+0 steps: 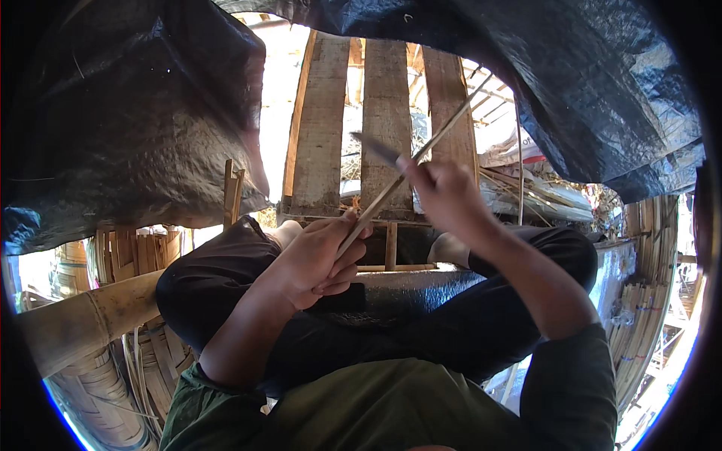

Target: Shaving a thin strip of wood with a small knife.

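The person wears a dark olive-green short-sleeved shirt (391, 410) and black trousers (481, 331) pulled up over the bent knees, with both forearms bare from elbow to wrist and no watch or rings

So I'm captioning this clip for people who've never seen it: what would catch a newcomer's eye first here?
At centre, the left hand grips a long thin bamboo strip that slants up to the right, while the right hand holds a knife against it. Behind them stands a panel of wooden slats, bright with daylight. Dark plastic sheeting hangs across the top and left.
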The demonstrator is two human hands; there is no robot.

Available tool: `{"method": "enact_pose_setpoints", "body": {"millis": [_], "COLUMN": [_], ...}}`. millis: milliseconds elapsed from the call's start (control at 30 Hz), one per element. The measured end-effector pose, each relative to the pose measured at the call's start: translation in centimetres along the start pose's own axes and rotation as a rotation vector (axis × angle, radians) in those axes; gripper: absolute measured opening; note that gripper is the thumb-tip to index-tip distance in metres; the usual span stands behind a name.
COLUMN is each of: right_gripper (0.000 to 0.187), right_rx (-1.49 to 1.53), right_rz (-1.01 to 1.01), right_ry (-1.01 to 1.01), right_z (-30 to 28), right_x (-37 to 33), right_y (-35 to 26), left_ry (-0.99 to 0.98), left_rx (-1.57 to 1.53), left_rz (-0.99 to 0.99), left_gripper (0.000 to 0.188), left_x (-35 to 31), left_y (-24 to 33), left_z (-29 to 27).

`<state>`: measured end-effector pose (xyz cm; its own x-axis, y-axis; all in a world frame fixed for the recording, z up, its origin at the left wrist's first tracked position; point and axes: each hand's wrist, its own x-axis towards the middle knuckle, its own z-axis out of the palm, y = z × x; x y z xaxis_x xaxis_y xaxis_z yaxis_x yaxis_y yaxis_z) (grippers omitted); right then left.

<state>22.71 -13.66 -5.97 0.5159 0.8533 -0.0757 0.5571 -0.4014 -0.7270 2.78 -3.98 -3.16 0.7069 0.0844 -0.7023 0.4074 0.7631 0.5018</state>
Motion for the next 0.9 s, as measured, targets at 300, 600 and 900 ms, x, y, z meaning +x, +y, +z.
{"method": "enact_pose_setpoints", "body": {"millis": [300,600,900], "right_gripper": [0.057,0.053,0.048], "right_rx": [0.033,0.012,-0.016], "right_rz": [0.132,0.02,0.0], "right_ry": [-0.189,-0.127,-0.058], "right_z": [-0.8,-0.8,-0.6], "right_x": [-0.5,-0.6,-0.4], "right_y": [-0.9,-0.2,0.0], "left_ry": [0.01,0.016,0.002], "left_rx": [0.012,-0.001,-0.026], "left_rz": [-0.021,-0.011,-0.028], "left_gripper": [0.038,0.037,0.036], "left_x": [0.0,0.0,-0.1], "left_y": [0.2,0.1,0.1], "left_z": [-0.1,0.1,0.2]}}
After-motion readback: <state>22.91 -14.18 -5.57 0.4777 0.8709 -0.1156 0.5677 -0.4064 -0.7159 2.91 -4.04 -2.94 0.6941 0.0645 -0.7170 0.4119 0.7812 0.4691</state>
